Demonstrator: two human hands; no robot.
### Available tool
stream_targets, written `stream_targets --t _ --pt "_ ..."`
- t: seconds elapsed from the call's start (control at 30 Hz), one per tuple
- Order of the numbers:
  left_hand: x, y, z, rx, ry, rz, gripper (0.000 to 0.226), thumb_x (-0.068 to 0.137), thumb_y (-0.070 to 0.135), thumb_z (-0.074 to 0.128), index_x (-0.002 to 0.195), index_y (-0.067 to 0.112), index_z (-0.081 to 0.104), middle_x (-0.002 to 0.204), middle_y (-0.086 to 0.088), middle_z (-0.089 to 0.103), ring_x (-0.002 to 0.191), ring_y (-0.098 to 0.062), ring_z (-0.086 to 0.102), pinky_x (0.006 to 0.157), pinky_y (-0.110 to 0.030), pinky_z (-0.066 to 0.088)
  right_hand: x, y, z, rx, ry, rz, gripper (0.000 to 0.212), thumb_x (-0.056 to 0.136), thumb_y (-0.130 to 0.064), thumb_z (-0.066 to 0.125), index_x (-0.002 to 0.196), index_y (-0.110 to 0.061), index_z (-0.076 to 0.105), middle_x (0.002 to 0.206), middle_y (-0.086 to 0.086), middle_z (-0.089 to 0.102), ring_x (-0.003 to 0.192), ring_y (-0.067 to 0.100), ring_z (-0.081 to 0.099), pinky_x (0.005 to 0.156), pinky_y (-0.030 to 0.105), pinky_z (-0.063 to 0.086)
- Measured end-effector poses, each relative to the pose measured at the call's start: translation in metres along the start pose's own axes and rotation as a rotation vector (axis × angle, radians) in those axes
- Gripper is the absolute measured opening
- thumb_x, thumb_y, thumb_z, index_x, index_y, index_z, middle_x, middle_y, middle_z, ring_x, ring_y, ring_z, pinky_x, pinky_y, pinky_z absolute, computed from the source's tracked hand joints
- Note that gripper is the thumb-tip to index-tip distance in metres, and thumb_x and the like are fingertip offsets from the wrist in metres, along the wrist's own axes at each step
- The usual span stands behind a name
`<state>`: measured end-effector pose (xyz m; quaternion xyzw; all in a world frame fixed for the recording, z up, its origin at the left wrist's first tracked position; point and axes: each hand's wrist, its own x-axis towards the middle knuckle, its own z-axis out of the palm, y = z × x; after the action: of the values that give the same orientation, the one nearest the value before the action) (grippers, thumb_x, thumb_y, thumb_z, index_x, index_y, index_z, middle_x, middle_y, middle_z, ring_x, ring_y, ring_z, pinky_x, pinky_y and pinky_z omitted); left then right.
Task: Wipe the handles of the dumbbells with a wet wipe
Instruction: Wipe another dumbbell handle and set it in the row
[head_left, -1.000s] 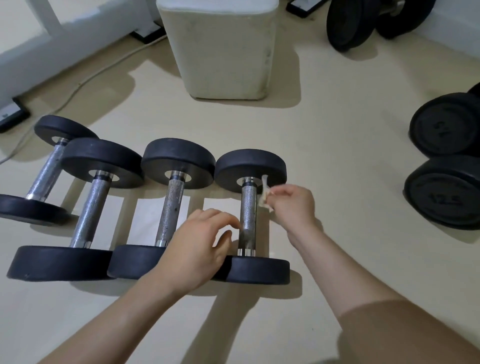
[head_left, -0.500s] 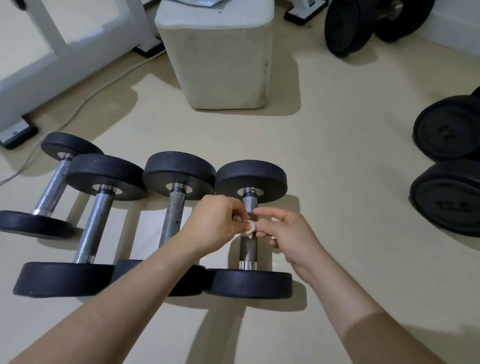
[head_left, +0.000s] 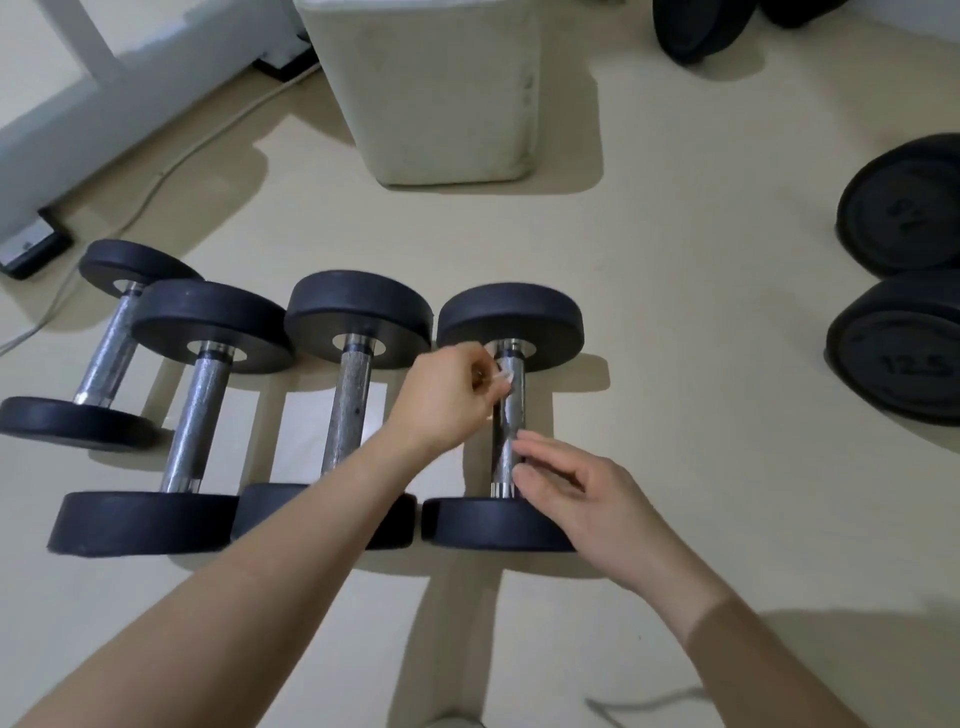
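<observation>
Several black dumbbells with chrome handles lie side by side on the beige floor. My left hand (head_left: 448, 396) pinches a small white wet wipe (head_left: 505, 378) against the upper part of the handle of the rightmost dumbbell (head_left: 508, 415). My right hand (head_left: 569, 491) hovers by the lower end of that same handle, fingers relaxed and holding nothing. To the left lie the other dumbbells, the nearest one (head_left: 353, 405) partly covered by my left forearm.
A cream padded block (head_left: 431, 88) stands behind the row. Larger black dumbbells (head_left: 901, 348) sit at the right and more weights (head_left: 696, 26) at the back. A white machine frame (head_left: 130, 78) and a cable (head_left: 156, 182) lie at the left.
The wipe passed from my right hand to my left hand. My left hand moved up to the handle's top; my right hand dropped to its lower end, empty.
</observation>
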<state>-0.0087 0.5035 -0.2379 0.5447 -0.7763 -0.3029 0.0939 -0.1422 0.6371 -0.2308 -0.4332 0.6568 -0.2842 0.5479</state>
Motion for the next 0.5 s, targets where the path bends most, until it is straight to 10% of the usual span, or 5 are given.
stream_targets --t 0.1,0.33,0.5 --pt "-0.010 -0.005 0.009 -0.177 -0.060 -0.143 0.019 0.087 0.025 0.069 0.075 0.016 0.056 0.069 0.000 0.068 0.061 -0.012 0.067 0.067 -0.039 0.058 -0.007 0.008 -0.004 -0.144 -0.061 -0.058 0.067 0.064 -0.081 0.051 0.124 -0.050 0.052 0.132 -0.043 0.039 0.124 -0.014 0.039 0.105 0.029 0.036" --pt "-0.026 0.008 0.012 -0.133 -0.402 -0.112 0.022 0.074 0.019 0.080 0.063 0.018 0.061 0.067 -0.005 0.069 0.067 -0.024 0.068 0.071 -0.041 0.058 -0.015 0.018 -0.021 0.022 -0.005 0.000 0.050 0.070 -0.068 0.057 0.117 -0.051 0.057 0.129 -0.037 0.048 0.125 -0.007 0.042 0.109 0.037 0.035" --pt "0.003 0.021 0.017 -0.486 0.062 -0.213 0.019 0.077 0.026 0.079 0.069 0.014 0.067 0.066 -0.001 0.070 0.068 -0.020 0.069 0.072 -0.044 0.057 -0.021 0.015 -0.024 0.092 0.044 0.024 0.027 0.091 -0.034 0.057 0.116 -0.041 0.062 0.128 -0.025 0.056 0.117 -0.006 0.050 0.099 0.019 0.040"
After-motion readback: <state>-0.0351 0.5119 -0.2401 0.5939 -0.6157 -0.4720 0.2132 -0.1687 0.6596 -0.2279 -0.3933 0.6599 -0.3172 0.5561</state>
